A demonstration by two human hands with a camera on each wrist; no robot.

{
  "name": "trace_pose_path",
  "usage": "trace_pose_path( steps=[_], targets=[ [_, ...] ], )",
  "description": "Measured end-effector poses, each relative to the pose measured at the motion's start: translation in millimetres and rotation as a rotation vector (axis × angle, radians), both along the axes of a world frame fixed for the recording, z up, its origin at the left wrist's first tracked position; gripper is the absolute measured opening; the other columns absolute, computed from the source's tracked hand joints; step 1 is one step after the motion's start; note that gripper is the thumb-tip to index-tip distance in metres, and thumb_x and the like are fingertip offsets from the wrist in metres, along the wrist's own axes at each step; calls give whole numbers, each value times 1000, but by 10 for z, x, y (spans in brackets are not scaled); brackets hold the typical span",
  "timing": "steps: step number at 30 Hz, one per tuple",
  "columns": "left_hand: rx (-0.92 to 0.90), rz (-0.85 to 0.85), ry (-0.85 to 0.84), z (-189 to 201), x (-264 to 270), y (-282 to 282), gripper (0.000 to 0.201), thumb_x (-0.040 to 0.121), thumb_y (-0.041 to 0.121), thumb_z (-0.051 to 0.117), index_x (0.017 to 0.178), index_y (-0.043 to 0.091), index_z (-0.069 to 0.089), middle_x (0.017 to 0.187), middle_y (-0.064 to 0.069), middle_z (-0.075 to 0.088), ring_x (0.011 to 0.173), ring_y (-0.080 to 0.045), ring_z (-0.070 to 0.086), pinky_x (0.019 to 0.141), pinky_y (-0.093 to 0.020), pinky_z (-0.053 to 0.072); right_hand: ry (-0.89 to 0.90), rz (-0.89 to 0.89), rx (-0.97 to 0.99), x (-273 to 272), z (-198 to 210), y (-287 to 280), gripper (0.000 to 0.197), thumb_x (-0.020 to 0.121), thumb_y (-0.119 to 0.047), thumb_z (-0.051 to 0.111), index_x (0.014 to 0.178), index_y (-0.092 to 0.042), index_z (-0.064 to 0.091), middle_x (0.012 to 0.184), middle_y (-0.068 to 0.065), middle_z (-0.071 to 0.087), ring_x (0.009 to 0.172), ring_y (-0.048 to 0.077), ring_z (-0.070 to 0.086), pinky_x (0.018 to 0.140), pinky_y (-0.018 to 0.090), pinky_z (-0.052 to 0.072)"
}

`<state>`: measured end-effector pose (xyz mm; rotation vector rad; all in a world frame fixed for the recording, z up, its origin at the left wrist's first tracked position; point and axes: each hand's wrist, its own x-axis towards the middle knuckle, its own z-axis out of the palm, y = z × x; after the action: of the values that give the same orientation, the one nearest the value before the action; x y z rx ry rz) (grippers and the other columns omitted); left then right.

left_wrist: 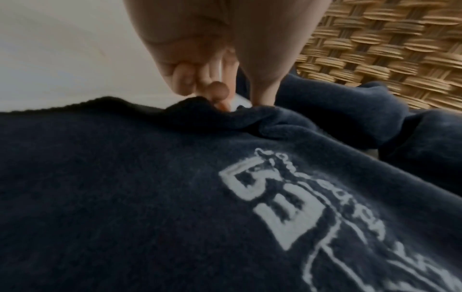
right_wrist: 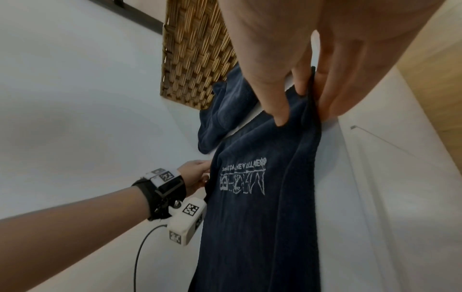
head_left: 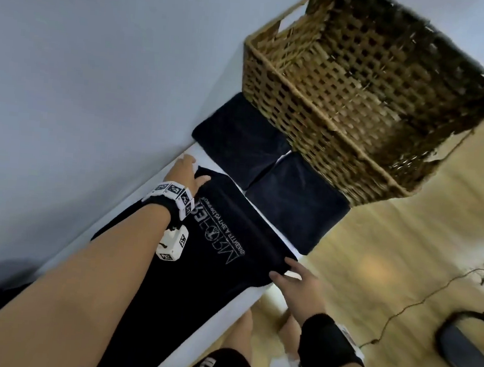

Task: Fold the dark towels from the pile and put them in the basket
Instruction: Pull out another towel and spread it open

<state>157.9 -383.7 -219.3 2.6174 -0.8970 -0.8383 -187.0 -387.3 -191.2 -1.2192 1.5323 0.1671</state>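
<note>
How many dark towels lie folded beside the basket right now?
2: one folded towel against the wall by the basket, the other folded towel nearer the table's front edge.

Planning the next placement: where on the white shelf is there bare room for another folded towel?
Little. Two folded towels fill the stretch up to the basket; the spread towel, held by left hand and right hand, covers the rest. Only thin white strips of shelf show between them. The basket looks empty.

Counted: three dark towels, two folded at 12 o'clock, one spread; one wicker basket; two hands.
</note>
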Motion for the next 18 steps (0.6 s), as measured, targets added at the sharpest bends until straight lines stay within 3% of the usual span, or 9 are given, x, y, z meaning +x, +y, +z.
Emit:
trace_pose_path(
  steps=[3, 6, 8, 11, 13, 16, 18],
  targets=[
    [55, -27, -30, -57, 114, 18, 16, 89, 26, 63, 92, 11, 57, 93, -12, 67, 83, -25, 60, 68, -29, 41, -2, 75, -22, 4, -25, 13, 57, 77, -46, 75, 130, -39, 54, 115, -11, 65, 97, -2, 63, 98, 33, 49],
    [-22, 39, -60, -21, 209, -6, 12, 90, 21, 61, 86, 10, 55, 80, -10, 63, 70, -26, 57, 69, -35, 50, -7, 94, -105, 44, -29, -23, 60, 84, -37, 72, 139, -33, 48, 130, -7, 49, 99, -2, 62, 99, 36, 48],
    [-106, 98, -74, 39, 252, -35, 15, 92, 22, 63, 94, 9, 58, 86, -9, 66, 72, -24, 60, 72, -33, 50, 2, 103, -133, 94, -14, -32, 66, 87, -37, 69, 145, -36, 38, 129, -8, 44, 100, 5, 63, 100, 42, 47],
    [-224, 157, -70, 165, 238, 4, 24, 90, 24, 66, 107, 7, 59, 105, -9, 65, 92, -24, 61, 79, -25, 41, 64, 122, -178, 148, 43, 15, 67, 88, -39, 65, 146, -46, 31, 120, -6, 47, 87, 5, 60, 99, 45, 45],
    [-241, 129, -64, 281, 180, 136, 24, 90, 24, 65, 108, 7, 60, 110, -9, 63, 96, -23, 60, 80, -24, 40, 75, 138, -215, 161, 102, 75, 61, 90, -36, 65, 144, -43, 37, 110, -3, 52, 87, 9, 57, 95, 43, 46],
    [-250, 129, -55, 535, 33, 491, 19, 91, 26, 64, 104, 11, 62, 106, -3, 62, 80, -13, 60, 75, -22, 41, 31, 203, -196, 142, 214, 164, 47, 92, -28, 63, 137, -35, 51, 99, -2, 56, 87, 16, 55, 80, 27, 42],
    [-251, 155, -59, 714, -93, 826, 16, 91, 25, 64, 100, 13, 63, 101, 1, 61, 77, -10, 59, 75, -20, 41, -1, 258, -154, 125, 291, 198, 38, 92, -24, 63, 128, -34, 60, 97, -2, 60, 81, 18, 56, 74, 24, 41]
  ],
)
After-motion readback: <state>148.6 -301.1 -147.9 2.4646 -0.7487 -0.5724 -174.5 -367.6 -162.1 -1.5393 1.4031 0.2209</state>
